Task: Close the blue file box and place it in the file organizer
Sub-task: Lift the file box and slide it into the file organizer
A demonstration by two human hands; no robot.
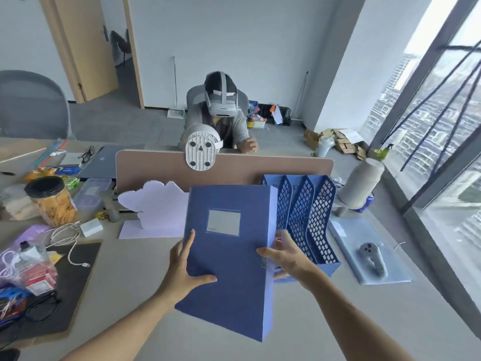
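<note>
Head view: the box is closed and held upright above the counter, just left of the organizer; the left hand grips its left edge, thumb on the cover; the right hand clasps its right edge by the clasp.

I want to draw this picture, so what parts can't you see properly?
- Head view: the left part of the file organizer is hidden behind the blue file box.
- The right hand fingers wrap behind the box's edge, out of sight.
- The label on the box is too blurred to read.
- Whether the clasp is latched is too small to tell.
- The left hand palm is hidden against the box.
</note>
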